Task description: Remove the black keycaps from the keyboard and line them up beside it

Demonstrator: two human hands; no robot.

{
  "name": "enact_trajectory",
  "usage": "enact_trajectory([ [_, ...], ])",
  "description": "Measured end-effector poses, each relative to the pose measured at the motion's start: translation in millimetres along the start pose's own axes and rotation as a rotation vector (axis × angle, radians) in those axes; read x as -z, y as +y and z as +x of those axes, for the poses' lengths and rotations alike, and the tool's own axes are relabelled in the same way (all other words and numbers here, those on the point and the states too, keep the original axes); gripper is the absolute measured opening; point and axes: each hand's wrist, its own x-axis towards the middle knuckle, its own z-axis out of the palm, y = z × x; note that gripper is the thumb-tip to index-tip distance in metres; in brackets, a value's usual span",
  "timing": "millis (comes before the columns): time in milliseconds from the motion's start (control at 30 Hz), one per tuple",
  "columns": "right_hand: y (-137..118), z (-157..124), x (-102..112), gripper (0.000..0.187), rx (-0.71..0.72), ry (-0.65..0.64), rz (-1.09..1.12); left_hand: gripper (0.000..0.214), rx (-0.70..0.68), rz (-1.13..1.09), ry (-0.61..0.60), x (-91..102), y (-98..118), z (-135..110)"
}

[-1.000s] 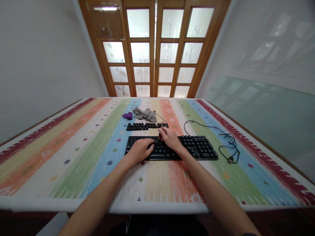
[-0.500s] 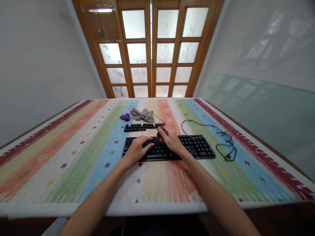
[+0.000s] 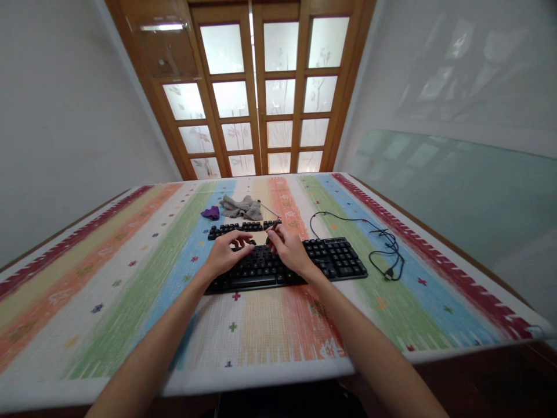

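Observation:
A black keyboard (image 3: 256, 283) lies in front of me, with bare switches showing along its upper left part. My left hand (image 3: 227, 253) is over that left part, thumb and fingers closed on what looks like a small black keycap (image 3: 252, 242). Just to the right, my right hand (image 3: 288, 248) pinches a slim dark tool (image 3: 272, 230), its tip close above the keys; its exact kind is unclear. Behind the hands, loose black keycaps (image 3: 241, 227) stand in rows, partly covered by my fingers.
A crumpled grey cloth (image 3: 241, 208) and a purple cloth (image 3: 210, 213) lie beyond the keycaps. Beside the grey cloth is a thin rod (image 3: 268, 209). The keyboard's black cable (image 3: 386, 248) coils on the right. A striped cloth (image 3: 126, 278) covers the table.
My left hand has lifted slightly off the keys, with a small black piece now at its fingertips. The right hand still holds the tool. The whole view has shifted and tilted slightly.

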Motion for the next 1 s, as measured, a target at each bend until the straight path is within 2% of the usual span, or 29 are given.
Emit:
enact_trajectory([
  [67, 1, 0, 0, 0.034, 0.012, 0.046, -0.008, 0.026, -0.027, 0.093, -0.005, 1.9, -9, 12],
  [233, 3, 1, 0, 0.030, 0.024, 0.089, -0.031, 0.019, -0.152, 0.377, -0.176, -4.2, -29, 38],
  [433, -1, 0, 1, 0.024, 0.027, 0.085, 0.000, 0.013, -0.178, 0.543, -0.274, -15.2, -36, 53],
  [600, -4, 0, 2, 0.023, 0.019, 0.086, 0.001, 0.011, -0.240, 0.568, -0.266, -13.9, -37, 59],
  [1000, -2, 0, 4, 0.020, 0.053, 0.084, -0.027, 0.013, -0.259, 0.699, -0.212, -17.0, -49, 62],
])
